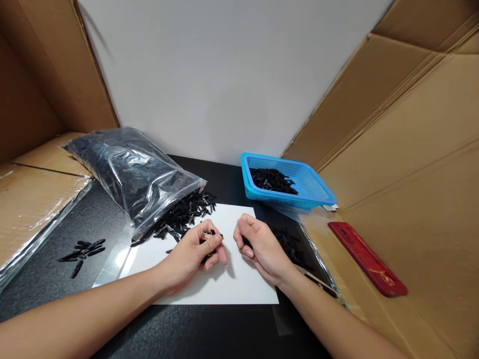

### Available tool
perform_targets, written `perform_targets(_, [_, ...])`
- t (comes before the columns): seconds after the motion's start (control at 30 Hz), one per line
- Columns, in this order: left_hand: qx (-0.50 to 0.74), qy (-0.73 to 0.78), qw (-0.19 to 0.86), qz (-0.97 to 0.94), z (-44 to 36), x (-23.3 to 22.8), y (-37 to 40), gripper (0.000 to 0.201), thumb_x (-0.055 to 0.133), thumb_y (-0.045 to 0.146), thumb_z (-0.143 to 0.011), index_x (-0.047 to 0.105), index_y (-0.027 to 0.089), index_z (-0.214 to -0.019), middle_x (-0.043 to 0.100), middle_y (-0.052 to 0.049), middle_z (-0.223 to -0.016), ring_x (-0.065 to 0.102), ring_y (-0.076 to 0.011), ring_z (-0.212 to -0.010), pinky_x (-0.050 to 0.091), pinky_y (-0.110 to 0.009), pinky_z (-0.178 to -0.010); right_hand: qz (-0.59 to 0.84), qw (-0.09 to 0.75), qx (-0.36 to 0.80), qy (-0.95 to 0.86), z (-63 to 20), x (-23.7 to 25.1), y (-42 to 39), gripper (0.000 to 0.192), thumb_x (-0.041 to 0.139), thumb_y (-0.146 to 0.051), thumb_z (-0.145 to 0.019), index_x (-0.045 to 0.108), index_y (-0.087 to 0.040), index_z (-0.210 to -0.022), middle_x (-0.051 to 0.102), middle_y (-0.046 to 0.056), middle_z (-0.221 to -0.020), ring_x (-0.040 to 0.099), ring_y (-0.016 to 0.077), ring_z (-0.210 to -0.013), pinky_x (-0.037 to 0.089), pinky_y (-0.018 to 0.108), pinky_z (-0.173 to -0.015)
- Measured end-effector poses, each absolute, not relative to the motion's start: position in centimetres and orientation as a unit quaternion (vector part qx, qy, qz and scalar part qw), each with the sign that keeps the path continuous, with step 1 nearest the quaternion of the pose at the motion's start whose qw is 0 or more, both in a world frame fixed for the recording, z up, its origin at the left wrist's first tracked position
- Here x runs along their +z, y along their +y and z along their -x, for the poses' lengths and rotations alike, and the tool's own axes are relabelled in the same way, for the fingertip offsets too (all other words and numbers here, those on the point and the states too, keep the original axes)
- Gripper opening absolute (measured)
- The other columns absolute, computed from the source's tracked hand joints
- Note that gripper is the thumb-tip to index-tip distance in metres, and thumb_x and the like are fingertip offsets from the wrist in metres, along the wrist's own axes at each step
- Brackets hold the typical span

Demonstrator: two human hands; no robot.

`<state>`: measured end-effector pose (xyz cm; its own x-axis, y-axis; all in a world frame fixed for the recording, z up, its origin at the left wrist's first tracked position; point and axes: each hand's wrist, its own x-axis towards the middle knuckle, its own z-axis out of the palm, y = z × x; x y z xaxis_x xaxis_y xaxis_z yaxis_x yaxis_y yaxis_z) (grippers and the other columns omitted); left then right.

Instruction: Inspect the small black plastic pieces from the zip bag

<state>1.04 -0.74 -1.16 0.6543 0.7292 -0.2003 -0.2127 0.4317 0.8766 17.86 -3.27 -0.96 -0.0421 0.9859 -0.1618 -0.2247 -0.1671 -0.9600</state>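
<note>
My left hand [198, 249] rests on a white sheet [232, 284] with its fingers curled around small black plastic pieces [211, 233]. My right hand [260, 244] lies beside it, a small gap apart, fingers closed on a dark piece that barely shows at the palm. A clear plastic bag [130, 172] full of the same black pieces lies at the left, its mouth spilling a pile [185, 212] onto the sheet just beyond my left hand.
A blue basket [310, 187] holding black pieces stands behind my right hand. More pieces lie loose at the left [84, 249] and under clear film at the right [290, 244]. A red flat object [366, 259] lies on cardboard. Cardboard walls flank both sides.
</note>
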Motion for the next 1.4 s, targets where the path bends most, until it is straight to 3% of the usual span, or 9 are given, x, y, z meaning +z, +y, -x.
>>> perform_targets(0.13, [0.298, 0.303, 0.781, -0.458, -1.1, -0.9, -0.7, 0.034, 0.068, 0.043, -0.084, 0.047, 0.019, -0.073, 0.064, 0.002, -0.056, 0.033, -0.0059, -0.044, 0.021, -0.023, -0.052, 0.478, 0.479, 0.547, -0.492, -17.5, -0.6, -3.8, 0.027, 0.072, -0.042, -0.079, 0.067, -0.019, -0.091, 0.053, -0.006, -0.060, 0.036, 0.0062, -0.041, 0.025, 0.020, -0.041])
perform_targets(0.27, [0.290, 0.312, 0.784, -0.451, -1.1, -0.8, -0.7, 0.037, 0.070, 0.048, -0.080, 0.049, 0.019, -0.071, 0.062, 0.002, -0.054, 0.031, -0.0065, -0.043, 0.020, -0.023, -0.050, 0.496, 0.472, 0.517, -0.514, -17.3, -0.5, -4.0, 0.022, 0.069, -0.040, -0.081, 0.070, -0.018, -0.083, 0.053, -0.004, -0.059, 0.039, 0.0077, -0.044, 0.030, 0.022, -0.042])
perform_targets(0.43, [0.267, 0.331, 0.796, -0.431, -1.1, -0.6, -0.6, 0.040, 0.058, 0.050, -0.088, 0.060, 0.015, -0.068, 0.047, 0.003, -0.046, 0.026, -0.0077, -0.044, 0.013, -0.025, -0.047, 0.502, 0.500, 0.532, -0.463, -17.7, -1.0, -3.6, 0.023, 0.071, -0.040, -0.080, 0.068, -0.017, -0.083, 0.054, -0.004, -0.060, 0.035, 0.0060, -0.042, 0.025, 0.021, -0.041])
perform_targets(0.67, [0.297, 0.336, 0.805, -0.389, -1.0, -0.7, -0.6, 0.018, 0.065, 0.034, -0.086, 0.061, 0.017, -0.089, 0.068, -0.003, -0.076, 0.036, -0.0057, -0.046, 0.016, -0.021, -0.046, 0.489, 0.511, 0.551, -0.443, -18.0, -1.1, -3.5, 0.022, 0.072, -0.038, -0.080, 0.068, -0.016, -0.085, 0.056, -0.004, -0.061, 0.038, 0.0051, -0.041, 0.024, 0.020, -0.040])
perform_targets(0.87, [0.296, 0.339, 0.808, -0.380, -0.9, -0.8, -0.6, 0.025, 0.065, 0.031, -0.085, 0.064, 0.017, -0.106, 0.067, -0.003, -0.082, 0.038, -0.0057, -0.048, 0.018, -0.020, -0.045, 0.486, 0.518, 0.565, -0.419, -17.9, -0.8, -3.5, 0.024, 0.074, -0.038, -0.077, 0.068, -0.017, -0.084, 0.057, -0.004, -0.062, 0.039, 0.0046, -0.040, 0.023, 0.018, -0.037])
perform_targets(1.13, [0.304, 0.329, 0.793, -0.412, -0.9, -1.1, -0.5, 0.026, 0.069, 0.034, -0.084, 0.064, 0.016, -0.102, 0.072, -0.005, -0.084, 0.037, -0.0048, -0.047, 0.022, -0.021, -0.047, 0.458, 0.515, 0.637, -0.346, -18.3, -0.6, -3.3, 0.023, 0.075, -0.035, -0.072, 0.062, -0.017, -0.080, 0.062, -0.002, -0.063, 0.035, 0.0039, -0.039, 0.011, 0.015, -0.033])
perform_targets(1.27, [0.304, 0.324, 0.788, -0.427, -0.9, -1.3, -0.4, 0.021, 0.064, 0.032, -0.088, 0.061, 0.017, -0.102, 0.073, -0.005, -0.085, 0.037, -0.0042, -0.047, 0.023, -0.021, -0.050, 0.455, 0.518, 0.615, -0.383, -18.4, -0.6, -3.3, 0.025, 0.076, -0.035, -0.074, 0.058, -0.017, -0.075, 0.061, -0.002, -0.063, 0.032, 0.0034, -0.041, 0.019, 0.017, -0.039])
perform_targets(1.4, [0.307, 0.323, 0.786, -0.428, -0.9, -1.3, -0.5, 0.019, 0.064, 0.035, -0.088, 0.057, 0.018, -0.090, 0.073, -0.004, -0.083, 0.035, -0.0047, -0.046, 0.021, -0.022, -0.050, 0.479, 0.492, 0.531, -0.496, -18.6, -0.6, -3.6, 0.022, 0.070, -0.038, -0.082, 0.061, -0.018, -0.084, 0.059, -0.002, -0.068, 0.040, 0.0069, -0.046, 0.030, 0.022, -0.045])
